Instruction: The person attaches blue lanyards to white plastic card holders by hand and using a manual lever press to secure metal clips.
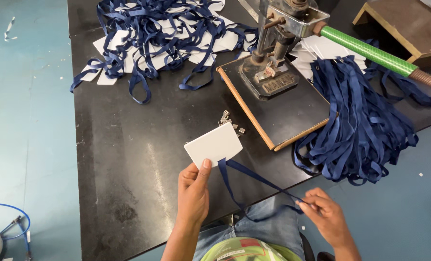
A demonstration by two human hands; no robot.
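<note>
Black and scuffed, the bench (128, 159) carries a hand press (278, 43) with a green-sleeved lever (365, 50) on a wood-edged board (283, 111). Loose navy lanyards are heaped at the far left (152, 34); a straighter bundle (360, 125) hangs off the right edge. Nearer, the left hand (193, 191) has its fingers closed on the lower edge of a white card (214, 144), held just above the bench. A navy strap (254, 179) runs from the card to the right hand (324, 212), whose fingers pinch its end. Small metal clips (231, 121) lie behind the card.
</note>
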